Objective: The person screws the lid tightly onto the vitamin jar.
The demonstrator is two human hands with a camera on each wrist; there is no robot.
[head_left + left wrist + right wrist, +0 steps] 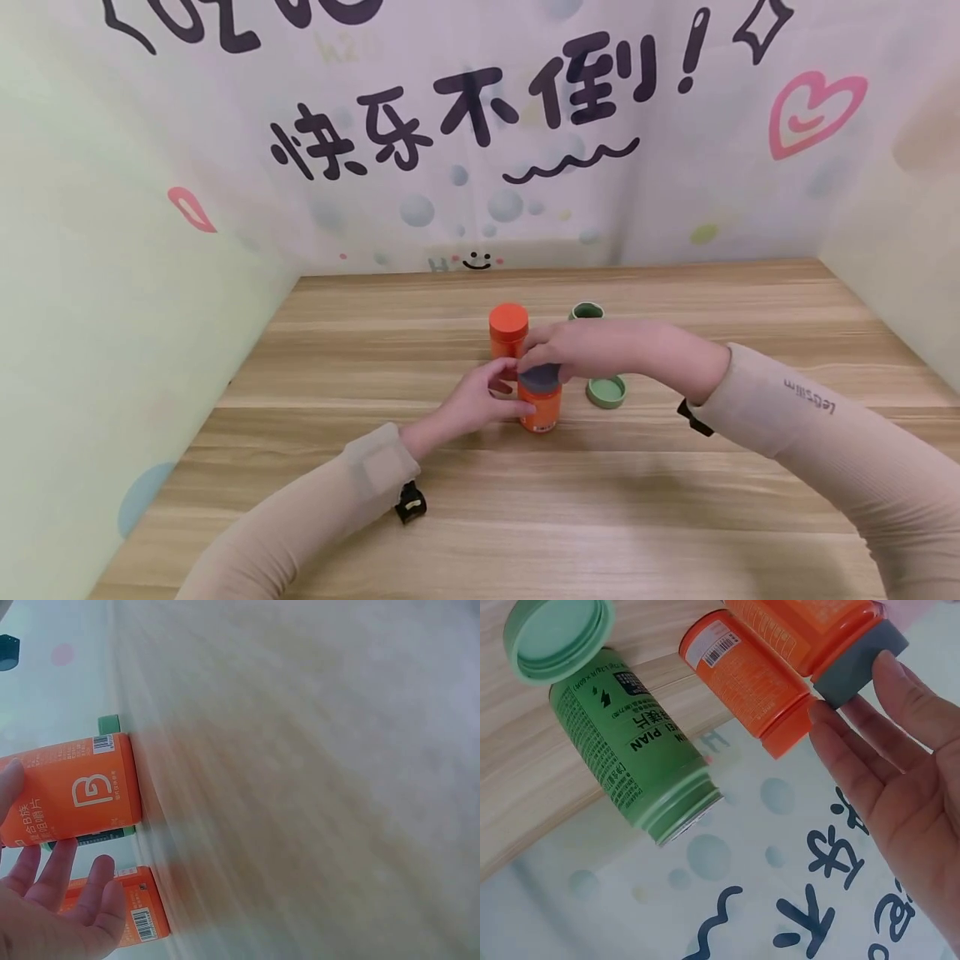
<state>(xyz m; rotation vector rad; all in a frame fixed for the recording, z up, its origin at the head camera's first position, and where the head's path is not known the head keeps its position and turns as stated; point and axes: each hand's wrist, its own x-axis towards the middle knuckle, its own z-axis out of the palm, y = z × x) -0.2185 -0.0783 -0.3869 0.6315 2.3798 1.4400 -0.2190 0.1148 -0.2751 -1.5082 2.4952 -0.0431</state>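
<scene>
Wood-grain tabletop [465, 517] with lettered backdrop [465, 158] behind the grey-lidded orange bottle [546, 412], which is upright, long axis vertical, left grip [480, 398] holding its body, right grip [566, 346] its lid [540, 380].

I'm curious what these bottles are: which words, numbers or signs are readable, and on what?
"快乐不倒!": wall cloth, below a cut-off row.
"H", faint "h2": same cloth.
"B", "B族", "咀嚼片": front orange bottle.
"PIAN": green bottle.
Too small or blurred: remaining print on these bottles and the rear orange bottle; right sleeve lettering.
</scene>
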